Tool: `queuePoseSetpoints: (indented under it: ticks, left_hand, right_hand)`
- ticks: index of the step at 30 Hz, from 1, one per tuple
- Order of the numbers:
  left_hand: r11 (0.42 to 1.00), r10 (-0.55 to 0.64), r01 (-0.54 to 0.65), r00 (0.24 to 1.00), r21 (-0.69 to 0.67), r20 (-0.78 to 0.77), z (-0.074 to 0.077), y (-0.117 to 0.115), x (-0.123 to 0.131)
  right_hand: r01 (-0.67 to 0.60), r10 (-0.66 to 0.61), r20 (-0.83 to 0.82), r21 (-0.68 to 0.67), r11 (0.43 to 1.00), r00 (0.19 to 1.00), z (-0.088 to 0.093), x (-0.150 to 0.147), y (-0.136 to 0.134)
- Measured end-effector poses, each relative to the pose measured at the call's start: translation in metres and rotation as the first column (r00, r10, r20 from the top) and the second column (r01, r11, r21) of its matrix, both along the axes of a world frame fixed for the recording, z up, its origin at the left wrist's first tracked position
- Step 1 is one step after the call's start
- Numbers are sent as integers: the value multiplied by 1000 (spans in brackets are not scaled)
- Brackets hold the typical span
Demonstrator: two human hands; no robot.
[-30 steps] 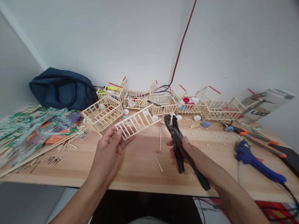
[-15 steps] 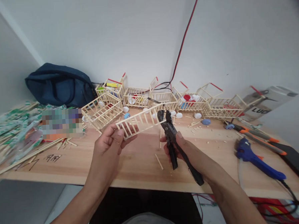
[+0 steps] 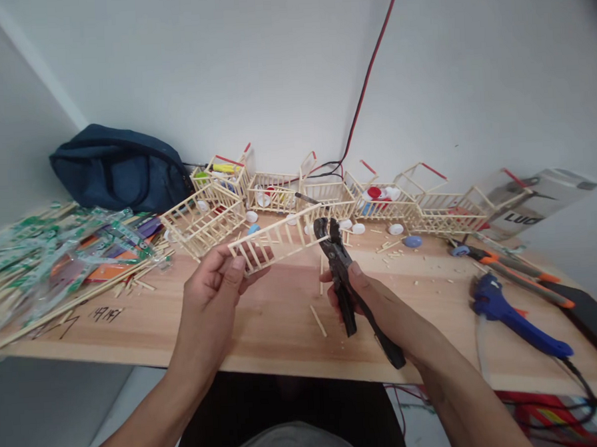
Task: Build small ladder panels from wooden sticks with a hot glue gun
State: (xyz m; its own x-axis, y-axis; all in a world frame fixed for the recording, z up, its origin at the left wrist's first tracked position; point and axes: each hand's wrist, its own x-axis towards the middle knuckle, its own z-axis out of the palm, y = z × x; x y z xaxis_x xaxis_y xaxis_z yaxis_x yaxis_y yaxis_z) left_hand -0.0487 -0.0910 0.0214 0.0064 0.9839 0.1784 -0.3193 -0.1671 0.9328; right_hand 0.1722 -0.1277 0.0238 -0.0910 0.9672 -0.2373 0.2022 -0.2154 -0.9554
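Pinched between the thumb and fingers of my left hand (image 3: pixel 221 281) is the left end of a ladder-like wooden stick panel (image 3: pixel 274 243), raised above the table. My right hand (image 3: pixel 365 297) is wrapped round the handles of black pliers (image 3: pixel 339 268). Their jaws are at the panel's right end, over the tip of its lower long stick; whether they bite into it I cannot tell. Below lies a short loose stick (image 3: pixel 318 321). Behind the panel's left end stands a stick basket (image 3: pixel 203 222).
Several small stick carts (image 3: pixel 382 202) line the wall. A blue glue gun (image 3: pixel 516 319) and orange-handled pliers (image 3: pixel 526 278) lie at the right. Bagged sticks (image 3: pixel 45 257) and a dark blue bag (image 3: pixel 120 169) occupy the left. Stick offcuts (image 3: pixel 393 254) litter the wooden table (image 3: pixel 274 338).
Both hands keep their grips and have barely moved. The panel and pliers sit almost as before, with only a slight shift to the left.
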Motion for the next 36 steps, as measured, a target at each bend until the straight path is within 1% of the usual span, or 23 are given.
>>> queuePoseSetpoints:
  ticks: [4,13,20,25,32,36]
  left_hand:
    - [1000,17,-16,999,16,-37,1,-2,-1]
    - [997,74,-73,982,11,-173,7,-6,-2]
    - [997,78,-75,977,20,-198,10,-8,-4]
    - [997,75,-71,973,27,-219,10,-8,-7]
    - [998,60,-56,977,28,-206,11,-11,-6]
    - [997,80,-78,976,17,-205,12,-12,-4]
  right_hand:
    - [-19,19,7,10,1000,1000,-2,0,1]
    - [-10,10,29,6,1000,1000,-2,-3,2]
    - [-12,11,92,6,1000,996,0,-6,0]
    - [-4,2,147,13,1000,989,-1,-8,0]
    - [18,-22,161,28,999,987,0,-13,-1]
    - [28,-36,188,45,999,982,1,-15,-1]
